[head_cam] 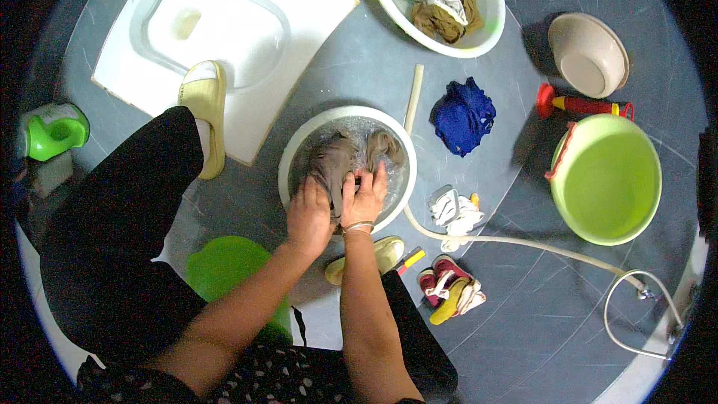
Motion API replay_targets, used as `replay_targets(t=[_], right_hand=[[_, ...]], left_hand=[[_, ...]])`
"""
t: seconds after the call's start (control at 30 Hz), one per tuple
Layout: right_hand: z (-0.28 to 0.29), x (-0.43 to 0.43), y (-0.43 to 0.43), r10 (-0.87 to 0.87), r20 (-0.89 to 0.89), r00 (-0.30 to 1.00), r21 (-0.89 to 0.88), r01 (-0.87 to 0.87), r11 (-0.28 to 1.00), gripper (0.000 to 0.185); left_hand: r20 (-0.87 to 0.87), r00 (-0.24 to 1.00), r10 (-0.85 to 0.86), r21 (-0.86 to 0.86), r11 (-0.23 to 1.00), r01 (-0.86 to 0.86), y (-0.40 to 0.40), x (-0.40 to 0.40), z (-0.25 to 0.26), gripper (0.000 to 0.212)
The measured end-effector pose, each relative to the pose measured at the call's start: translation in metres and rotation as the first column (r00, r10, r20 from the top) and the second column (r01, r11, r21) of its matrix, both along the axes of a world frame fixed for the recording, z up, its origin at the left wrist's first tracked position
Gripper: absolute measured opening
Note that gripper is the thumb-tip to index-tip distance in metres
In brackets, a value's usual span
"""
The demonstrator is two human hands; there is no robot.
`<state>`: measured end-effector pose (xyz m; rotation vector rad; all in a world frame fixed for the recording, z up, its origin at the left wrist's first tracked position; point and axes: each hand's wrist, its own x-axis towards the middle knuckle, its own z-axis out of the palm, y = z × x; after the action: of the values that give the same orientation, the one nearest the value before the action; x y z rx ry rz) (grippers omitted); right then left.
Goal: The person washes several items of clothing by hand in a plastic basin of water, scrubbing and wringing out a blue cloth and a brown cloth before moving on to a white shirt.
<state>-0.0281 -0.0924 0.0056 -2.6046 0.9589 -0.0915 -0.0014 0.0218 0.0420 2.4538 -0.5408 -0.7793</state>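
Observation:
In front of me a round white basin (284,151) holds sudsy water and a wet grey-brown garment (334,160). My left hand (310,213) grips the garment near the basin's front side, fingers curled over the cloth. Close beside it, my right hand (363,199), with a bangle (359,226) at the wrist, has its fingers bent onto the same cloth. Parts of the fingertips are hidden by fabric and water. A second bunched part of the cloth (384,147) lies in the water just beyond the right fingers.
A hose (505,239) runs past the basin's right. Blue cloth (464,116), white fabric (461,216) and small red shoes (446,280) lie on the floor. Farther out stand a clothes-filled basin (491,28), beige bowl (586,56), green tub (611,185) and squat toilet (303,5).

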Motion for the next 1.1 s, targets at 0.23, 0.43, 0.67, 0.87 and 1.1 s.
replay_targets(t=[0.23,0.43,0.67,0.87,1.1], right_hand=[[-0.055,-0.014,-0.021,-0.086,-0.458,0.885,0.41,0.296,0.862,0.049],[-0.11,-0.022,-0.024,0.069,-0.465,0.883,0.331,0.101,0.938,0.049],[-0.154,-0.052,-0.06,-0.113,-0.743,0.659,0.199,0.379,0.904,0.033],[-0.08,-0.001,-0.059,0.119,-0.748,0.653,0.31,0.185,0.932,0.048],[-0.05,-0.043,-0.063,-0.106,-0.185,0.977,0.637,0.201,0.744,0.043]], left_hand=[[0.037,0.991,-0.128,0.014,0.992,0.128,-0.03,0.004,-0.027,0.095],[-0.147,0.946,-0.289,0.326,0.889,0.323,-0.049,0.002,-0.077,0.077],[-0.084,0.978,-0.191,0.15,0.968,0.202,-0.087,-0.001,-0.08,0.037],[-0.185,0.898,-0.399,0.191,0.882,0.431,-0.088,0.041,-0.061,0.037],[-0.112,0.934,-0.339,0.132,0.927,0.352,-0.069,0.046,-0.045,0.06]])
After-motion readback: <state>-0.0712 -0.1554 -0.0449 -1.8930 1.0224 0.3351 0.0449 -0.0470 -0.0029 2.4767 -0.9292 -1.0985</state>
